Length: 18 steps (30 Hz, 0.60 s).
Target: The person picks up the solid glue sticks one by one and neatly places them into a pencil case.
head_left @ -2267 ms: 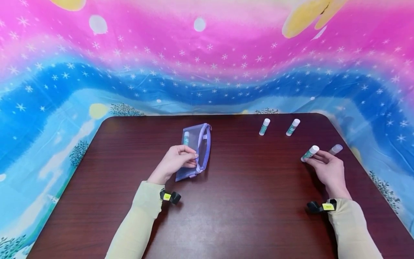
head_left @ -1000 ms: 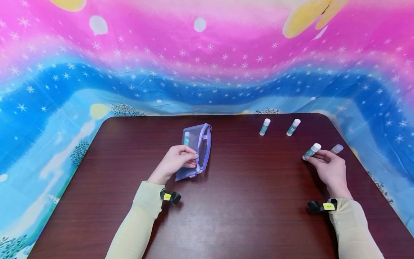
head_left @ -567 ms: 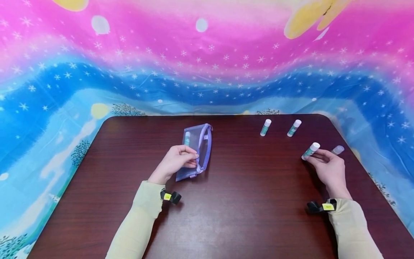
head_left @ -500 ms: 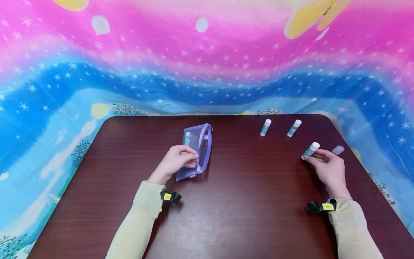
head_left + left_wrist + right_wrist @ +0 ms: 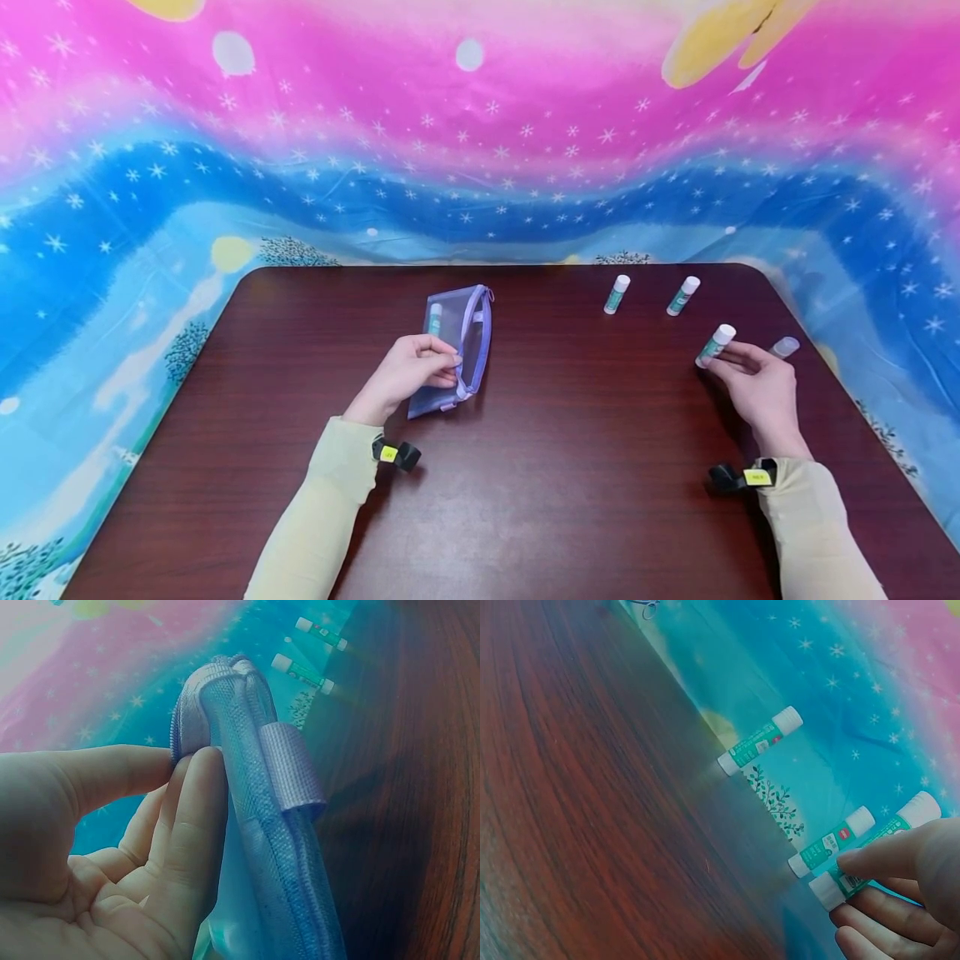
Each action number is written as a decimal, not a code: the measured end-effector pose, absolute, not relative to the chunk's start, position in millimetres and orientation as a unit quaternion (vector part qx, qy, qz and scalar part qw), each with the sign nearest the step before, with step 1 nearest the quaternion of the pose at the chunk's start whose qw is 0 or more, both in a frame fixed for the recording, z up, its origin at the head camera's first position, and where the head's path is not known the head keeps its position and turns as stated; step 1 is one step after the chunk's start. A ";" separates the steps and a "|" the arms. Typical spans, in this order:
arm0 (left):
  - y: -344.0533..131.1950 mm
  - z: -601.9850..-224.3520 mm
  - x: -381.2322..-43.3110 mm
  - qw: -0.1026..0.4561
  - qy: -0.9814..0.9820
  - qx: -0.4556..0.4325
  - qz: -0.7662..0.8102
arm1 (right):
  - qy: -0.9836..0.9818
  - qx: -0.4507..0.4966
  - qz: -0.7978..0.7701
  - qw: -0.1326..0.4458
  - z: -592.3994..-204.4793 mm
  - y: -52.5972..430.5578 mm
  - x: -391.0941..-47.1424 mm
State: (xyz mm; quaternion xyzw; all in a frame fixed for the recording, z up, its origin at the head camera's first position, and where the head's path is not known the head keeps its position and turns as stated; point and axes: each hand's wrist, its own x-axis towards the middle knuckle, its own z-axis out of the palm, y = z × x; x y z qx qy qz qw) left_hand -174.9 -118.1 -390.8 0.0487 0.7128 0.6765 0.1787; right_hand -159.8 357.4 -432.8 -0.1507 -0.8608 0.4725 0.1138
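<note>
My left hand (image 5: 408,371) pinches the zip edge of a purple mesh pouch (image 5: 480,342), whose mouth gapes to the right. Through the mesh shows a glue stick (image 5: 435,319) with a green label and white cap. In the left wrist view, the thumb and fingers meet on the pouch's edge (image 5: 195,712). My right hand (image 5: 761,392) holds another glue stick (image 5: 715,346), tilted, between thumb and fingers at the table's right side. The right wrist view shows the thumb across that glue stick's label (image 5: 851,883); its white cap points away.
Two more glue sticks, a left one (image 5: 617,295) and a right one (image 5: 682,297), stand upright near the back of the dark wooden table (image 5: 547,467). A pale, translucent cap (image 5: 785,346) shows behind my right hand. A patterned cloth (image 5: 480,150) hangs beyond the table.
My right hand and its glue stick have shifted slightly left and up in the head view. The left hand stays on the pouch.
</note>
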 end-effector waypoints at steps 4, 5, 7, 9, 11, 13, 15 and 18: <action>-117.2 -385.0 -172.0 0.178 0.713 0.050 0.676 | -0.859 -0.147 0.477 0.113 -432.1 355.9 -161.3; -117.2 -384.7 -171.9 0.178 0.714 0.050 0.675 | -0.859 -0.146 0.478 0.113 -431.8 355.3 -161.6; -117.3 -384.3 -171.6 0.179 0.716 0.049 0.673 | -0.858 -0.147 0.479 0.111 -431.0 354.0 -162.0; -117.3 -384.0 -171.4 0.179 0.717 0.049 0.672 | -0.854 -0.149 0.487 0.108 -430.2 352.6 -162.0; -117.3 -384.0 -171.3 0.179 0.717 0.049 0.671 | -0.853 -0.150 0.489 0.107 -429.4 351.2 -162.2; -117.4 -384.2 -171.2 0.179 0.717 0.050 0.672 | -0.855 -0.148 0.485 0.109 -429.2 349.9 -162.7; -117.6 -384.7 -171.2 0.179 0.717 0.051 0.672 | -0.859 -0.146 0.478 0.113 -429.2 348.7 -163.4; -117.9 -384.7 -171.3 0.179 0.716 0.050 0.673 | -0.864 -0.140 0.467 0.122 -429.2 347.1 -164.7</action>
